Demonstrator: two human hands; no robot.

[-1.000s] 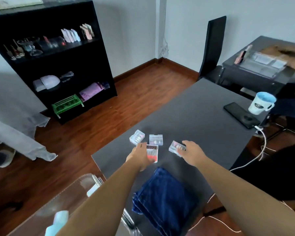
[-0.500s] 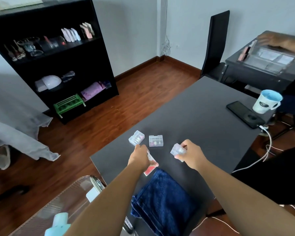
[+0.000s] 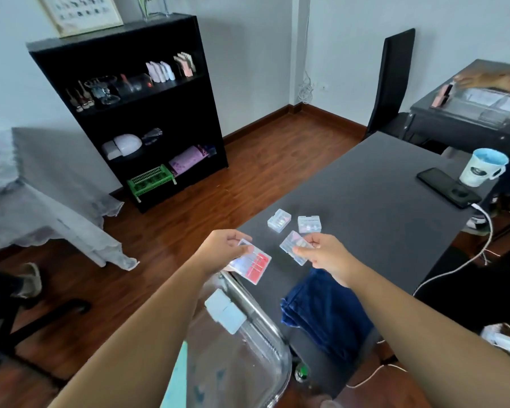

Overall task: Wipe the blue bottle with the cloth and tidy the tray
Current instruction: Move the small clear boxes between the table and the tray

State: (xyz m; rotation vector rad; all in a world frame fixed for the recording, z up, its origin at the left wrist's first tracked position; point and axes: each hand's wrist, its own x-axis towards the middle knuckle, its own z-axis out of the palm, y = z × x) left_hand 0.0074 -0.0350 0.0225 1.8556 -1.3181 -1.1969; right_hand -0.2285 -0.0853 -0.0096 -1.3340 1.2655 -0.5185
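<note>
My left hand holds a flat clear case with a red base, lifted above the near corner of the dark grey table. My right hand grips a small clear plastic box, also raised off the table. Two more small clear boxes lie on the table just beyond my hands. A folded dark blue cloth lies on the table under my right forearm. A clear plastic tray sits low at the near left, partly under my left arm. A pale blue object shows at the tray's left; its shape is hidden.
A black phone with a white cable and a white cup sit at the table's right edge. A black shelf unit stands by the wall. Another person's hand rests on a second table with a clear organiser.
Both hands have lifted their boxes off the table and drawn them back toward me. The view has tilted, bringing the clear tray further into sight.
</note>
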